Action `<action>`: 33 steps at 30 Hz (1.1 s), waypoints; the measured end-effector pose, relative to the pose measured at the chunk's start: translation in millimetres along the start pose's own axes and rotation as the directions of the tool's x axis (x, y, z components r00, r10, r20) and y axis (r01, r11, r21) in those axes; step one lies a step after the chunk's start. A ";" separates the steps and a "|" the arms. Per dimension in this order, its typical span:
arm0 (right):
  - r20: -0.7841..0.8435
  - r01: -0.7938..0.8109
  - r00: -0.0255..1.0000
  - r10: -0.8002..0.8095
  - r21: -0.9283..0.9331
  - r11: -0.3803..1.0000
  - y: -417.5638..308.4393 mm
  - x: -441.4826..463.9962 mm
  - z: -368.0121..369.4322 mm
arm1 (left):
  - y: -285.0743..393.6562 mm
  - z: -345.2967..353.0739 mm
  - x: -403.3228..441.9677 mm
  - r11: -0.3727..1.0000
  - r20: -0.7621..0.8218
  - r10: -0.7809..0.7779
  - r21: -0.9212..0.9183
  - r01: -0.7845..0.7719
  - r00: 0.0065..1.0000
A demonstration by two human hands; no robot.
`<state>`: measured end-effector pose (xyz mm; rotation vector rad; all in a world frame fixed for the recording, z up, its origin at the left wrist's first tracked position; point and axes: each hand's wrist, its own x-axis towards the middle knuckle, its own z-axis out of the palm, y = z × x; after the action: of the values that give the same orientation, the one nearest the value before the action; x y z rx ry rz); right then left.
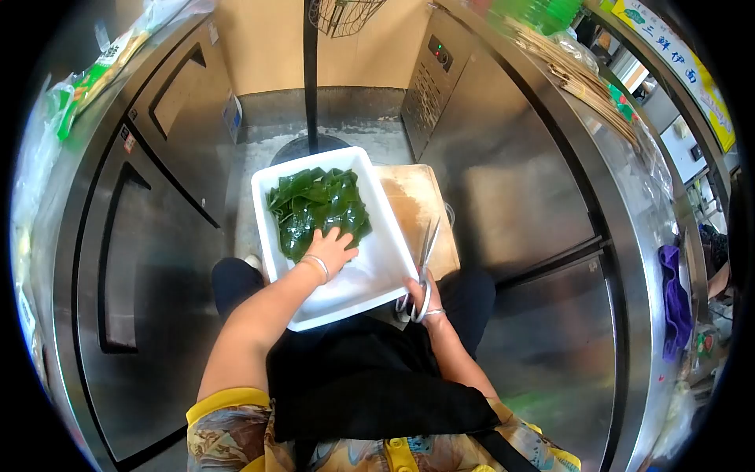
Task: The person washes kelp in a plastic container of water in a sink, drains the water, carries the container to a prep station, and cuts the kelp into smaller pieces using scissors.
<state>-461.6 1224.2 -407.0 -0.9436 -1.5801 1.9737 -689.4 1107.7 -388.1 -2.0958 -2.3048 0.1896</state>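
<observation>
Dark green, glossy leafy pieces point(318, 206) lie heaped in the upper part of a white rectangular tray point(370, 285). My left hand point(332, 252) rests on the lower edge of the heap with its fingers spread. At the tray's lower right corner, my right hand point(425, 294) is wrapped round the handles of a pair of scissors point(427, 253), whose blades point up, slightly apart. The right hand's fingers are partly hidden by the handles and the tray rim. The tray sits over my lap.
A wooden board point(442, 236) lies beyond the tray's right side. Steel cabinets point(519, 173) stand on both sides. Wooden sticks point(586, 86) and a purple cloth point(674, 303) are on the right counter. A black pole point(310, 86) rises behind the tray.
</observation>
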 end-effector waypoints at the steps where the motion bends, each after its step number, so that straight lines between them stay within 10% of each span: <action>1: 0.009 -0.024 1.000 0.024 0.012 1.000 -2.0 0.0 0.5 | -1.1 -0.3 5.7 1.000 0.003 -0.019 -0.013 0.019 1.000; 14: 0.056 -0.088 0.995 0.087 0.018 0.996 -4.7 -0.6 -0.8 | -62.9 -46.8 58.8 0.991 -0.527 -0.079 -0.132 0.011 0.846; 19: 0.091 -0.097 0.991 0.097 -0.010 0.995 -3.9 1.6 -4.4 | -81.7 -70.1 66.1 0.942 -0.308 -0.283 -0.267 0.203 0.908; 21: 0.091 -0.107 0.990 0.106 0.006 0.994 -3.4 2.2 -4.9 | -75.7 -56.3 58.3 0.950 -0.559 -0.296 -0.255 0.179 0.774; 23: 0.103 -0.117 0.988 0.115 0.009 0.993 -2.1 2.0 -5.9 | -62.4 -60.2 43.6 0.931 -0.497 -0.325 -0.316 0.181 0.805; 27: 0.114 -0.082 0.990 0.083 -0.015 0.997 0.8 3.3 -7.2 | -29.1 -48.1 8.6 0.892 0.143 -0.267 -0.338 0.301 0.953; 33: 0.164 -0.123 0.980 0.110 0.075 0.990 -3.9 1.9 -4.5 | 4.1 -15.9 -20.0 0.924 0.302 -0.261 -0.195 0.328 0.917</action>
<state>-459.8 1229.6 -404.2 -0.8823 -1.5415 2.2282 -681.9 1089.5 -371.4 -1.8757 -2.9114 0.2072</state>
